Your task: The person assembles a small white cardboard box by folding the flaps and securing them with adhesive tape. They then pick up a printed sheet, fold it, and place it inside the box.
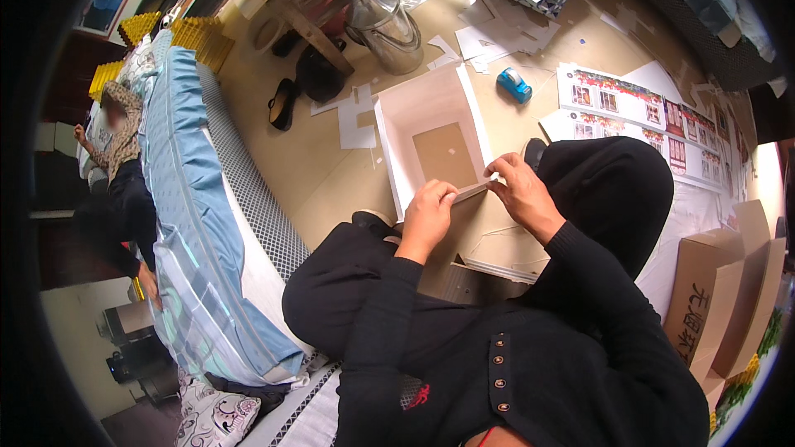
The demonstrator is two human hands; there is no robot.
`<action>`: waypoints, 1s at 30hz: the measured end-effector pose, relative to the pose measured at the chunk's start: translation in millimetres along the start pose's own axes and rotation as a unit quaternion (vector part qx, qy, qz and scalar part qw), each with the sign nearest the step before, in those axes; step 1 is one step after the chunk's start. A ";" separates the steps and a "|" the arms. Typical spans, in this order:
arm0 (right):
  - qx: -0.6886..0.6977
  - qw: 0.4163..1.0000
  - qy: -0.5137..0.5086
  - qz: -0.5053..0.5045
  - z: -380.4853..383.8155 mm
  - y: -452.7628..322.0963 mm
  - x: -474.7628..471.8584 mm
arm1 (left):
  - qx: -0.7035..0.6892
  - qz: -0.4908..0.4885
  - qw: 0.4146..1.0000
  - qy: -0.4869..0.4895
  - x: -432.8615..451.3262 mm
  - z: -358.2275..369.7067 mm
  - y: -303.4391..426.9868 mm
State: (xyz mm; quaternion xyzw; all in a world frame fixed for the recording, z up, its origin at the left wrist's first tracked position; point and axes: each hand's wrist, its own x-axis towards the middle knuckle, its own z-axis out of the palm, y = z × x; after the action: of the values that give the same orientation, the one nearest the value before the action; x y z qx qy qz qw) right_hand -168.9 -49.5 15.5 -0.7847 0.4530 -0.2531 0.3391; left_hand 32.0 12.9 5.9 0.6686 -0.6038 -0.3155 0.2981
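Observation:
An open white box [428, 90], apparently of paperboard, stands on the floor between my knees. A brown rectangular piece [442, 152] shows at its bottom. My left hand [430, 214] is closed on the box's near rim, with thumb and forefinger together at the edge. At the near right corner, my right hand [522, 192] has its thumb and forefinger close together against the rim; whether a small strip lies between them cannot be made out. Beyond the box on the right sits a blue tape dispenser [514, 85].
White cut-out scraps [506, 34] litter the floor ahead. Printed sheets with window pictures [627, 105] lie right, near an open cardboard carton [708, 298]. A metal kettle [384, 28] stands by a wooden table leg [313, 34]. Another person [124, 143] is beyond the bed [186, 198] at left.

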 end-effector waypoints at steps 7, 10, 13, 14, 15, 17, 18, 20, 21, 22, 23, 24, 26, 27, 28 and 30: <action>0.175 0.982 0.036 0.056 20.8 18.1 17.0 | 0.017 0.039 0.999 0.021 -8.0 24.6 24.2; 0.229 0.964 0.063 0.119 34.0 26.3 16.7 | -0.038 -0.014 0.999 0.009 1.1 30.5 28.0; 0.268 0.943 0.080 0.182 50.5 31.9 13.4 | -0.075 -0.036 0.997 -0.001 13.7 33.6 23.9; 0.347 0.912 0.067 0.208 54.4 33.2 13.2 | -0.090 -0.066 0.994 -0.010 17.4 33.9 23.5; 0.340 0.909 0.085 0.227 60.1 32.7 11.6 | -0.088 -0.066 0.994 -0.012 21.1 34.9 20.3; 0.355 0.900 0.091 0.238 65.9 37.9 12.8 | -0.084 -0.066 0.994 -0.016 29.6 37.8 14.3; 0.351 0.900 0.095 0.240 67.9 38.2 12.7 | -0.110 -0.101 0.988 -0.025 34.0 38.5 15.1; 0.344 0.901 0.105 0.244 71.8 38.1 12.9 | -0.186 -0.131 0.974 -0.023 41.9 40.9 10.1; 0.340 0.903 0.118 0.237 74.1 38.5 12.9 | -0.224 -0.146 0.963 -0.021 46.2 41.6 9.7; 0.335 0.904 0.131 0.229 76.5 38.7 13.3 | -0.224 -0.151 0.963 -0.018 51.9 42.3 9.2; 0.331 0.906 0.145 0.222 78.5 39.1 14.5 | -0.234 -0.159 0.959 -0.023 57.2 42.1 8.7; 0.320 0.910 0.150 0.215 79.0 37.5 16.6 | -0.244 -0.167 0.955 -0.027 61.8 41.2 8.0; 0.318 0.911 0.160 0.208 79.7 33.4 18.1 | -0.306 -0.206 0.929 -0.034 70.6 40.6 7.1; 0.315 0.912 0.164 0.205 79.3 31.0 18.7 | -0.325 -0.213 0.921 -0.036 73.6 40.0 6.4; 0.335 0.903 0.163 0.215 79.3 28.2 19.8 | -0.343 -0.219 0.913 -0.037 76.8 39.0 5.6; 0.360 0.888 0.177 0.225 78.1 22.2 20.4 | -0.374 -0.242 0.895 -0.032 81.7 39.0 7.0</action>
State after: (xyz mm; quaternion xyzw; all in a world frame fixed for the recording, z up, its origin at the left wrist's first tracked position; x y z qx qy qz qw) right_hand -116.4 -51.8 -49.6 -0.4277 0.5478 -0.4502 0.5607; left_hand 3.1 -69.8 -18.0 0.6231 -0.2702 -0.6013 0.4210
